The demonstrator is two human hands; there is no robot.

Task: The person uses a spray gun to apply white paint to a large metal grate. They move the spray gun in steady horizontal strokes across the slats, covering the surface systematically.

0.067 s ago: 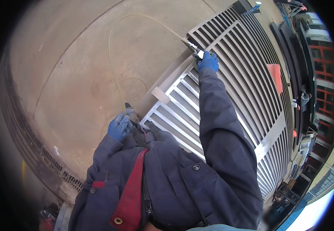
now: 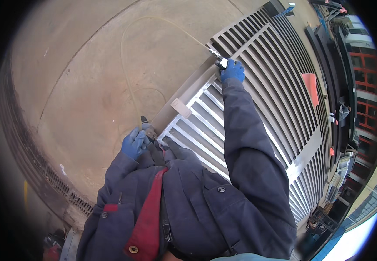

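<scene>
I wear blue gloves and a dark blue work jacket. My right hand reaches far out and grips a small spray tool held against the edge of a large grey metal slatted gate lying flat. A thin pale hose runs from the tool in a loop across the concrete floor. My left hand is close to my chest, closed around that hose beside a small dark fitting at the gate's near corner.
A small pale block lies on the gate's frame. An orange piece rests on the slats farther right. A drain grating curves along the floor at left. Stacked metal frames and racks stand at right.
</scene>
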